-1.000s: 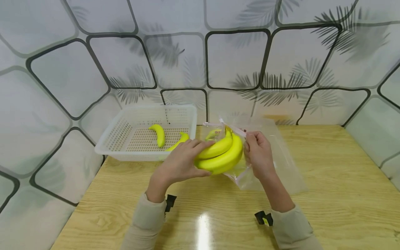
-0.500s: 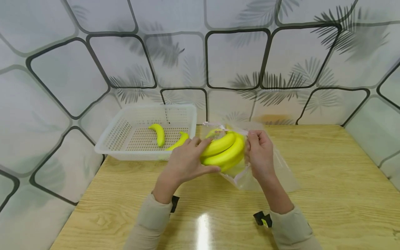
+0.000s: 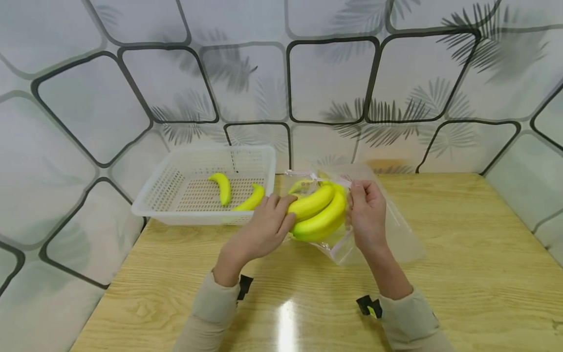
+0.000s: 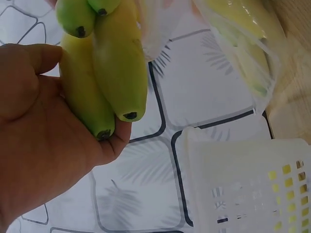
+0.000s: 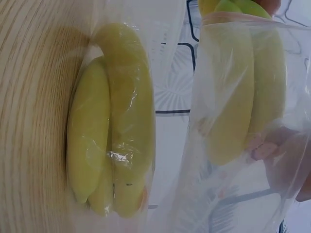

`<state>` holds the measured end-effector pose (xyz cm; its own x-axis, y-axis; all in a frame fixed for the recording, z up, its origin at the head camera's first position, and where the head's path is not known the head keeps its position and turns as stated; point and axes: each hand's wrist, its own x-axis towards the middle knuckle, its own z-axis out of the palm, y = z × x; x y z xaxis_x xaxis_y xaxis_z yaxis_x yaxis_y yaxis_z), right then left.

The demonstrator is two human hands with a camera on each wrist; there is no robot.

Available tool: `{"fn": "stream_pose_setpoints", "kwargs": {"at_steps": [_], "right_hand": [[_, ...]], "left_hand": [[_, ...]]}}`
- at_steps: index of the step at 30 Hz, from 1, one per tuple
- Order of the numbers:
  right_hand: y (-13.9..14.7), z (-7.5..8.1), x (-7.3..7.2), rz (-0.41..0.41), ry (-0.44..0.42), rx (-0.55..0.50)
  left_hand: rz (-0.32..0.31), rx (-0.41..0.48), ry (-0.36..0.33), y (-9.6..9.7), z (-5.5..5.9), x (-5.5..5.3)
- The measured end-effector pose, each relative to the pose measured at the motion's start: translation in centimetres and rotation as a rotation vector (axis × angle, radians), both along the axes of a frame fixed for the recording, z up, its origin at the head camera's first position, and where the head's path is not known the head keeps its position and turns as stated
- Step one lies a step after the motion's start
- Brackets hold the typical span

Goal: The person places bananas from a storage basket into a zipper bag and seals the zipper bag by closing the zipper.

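Observation:
My left hand (image 3: 260,230) grips a bunch of yellow bananas (image 3: 320,215) by its green-tipped ends. In the left wrist view, the thumb and fingers of the left hand (image 4: 48,131) lie around those ends. My right hand (image 3: 368,215) pinches the rim of a clear zip bag (image 3: 396,239). Through the plastic in the right wrist view, the stem side of the bunch (image 5: 231,92) shows inside the bag, while its tips stick out past the rim. Part of the bag's opening is hidden behind the bananas.
A white perforated basket (image 3: 162,215) stands at the back left, with one banana (image 3: 221,188) and another banana (image 3: 250,199) in it. A second clear bag holding bananas (image 5: 131,121) lies on the wooden table (image 3: 462,274), behind the bunch. A patterned wall backs the table.
My left hand has moved right, carrying the bunch further into the bag. Its thumb has shifted up from under the bananas. The right hand keeps its hold on the rim, nearly in place.

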<state>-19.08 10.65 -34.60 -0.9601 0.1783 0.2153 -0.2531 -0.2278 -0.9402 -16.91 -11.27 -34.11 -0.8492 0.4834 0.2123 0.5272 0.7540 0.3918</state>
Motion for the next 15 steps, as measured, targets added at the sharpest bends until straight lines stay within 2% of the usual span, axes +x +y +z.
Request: {"fn": "stream_pose_setpoints", "kwargs": {"at_steps": [5, 8, 11, 15], "right_hand": [[-0.14, 0.02, -0.02, -0.034, 0.005, 0.037], [-0.21, 0.0, -0.03, -0.074, 0.012, 0.073], [-0.23, -0.06, -0.03, -0.115, 0.022, 0.116], [-0.24, -0.15, 0.01, -0.131, 0.029, 0.14]], "left_hand": [[-0.061, 0.045, -0.093, -0.33, 0.5, 0.4], [-0.09, 0.073, -0.126, -0.45, 0.65, 0.47], [-0.101, 0.1, -0.109, -0.48, 0.7, 0.42], [-0.074, 0.154, -0.082, -0.3, 0.91, 0.47]]}}
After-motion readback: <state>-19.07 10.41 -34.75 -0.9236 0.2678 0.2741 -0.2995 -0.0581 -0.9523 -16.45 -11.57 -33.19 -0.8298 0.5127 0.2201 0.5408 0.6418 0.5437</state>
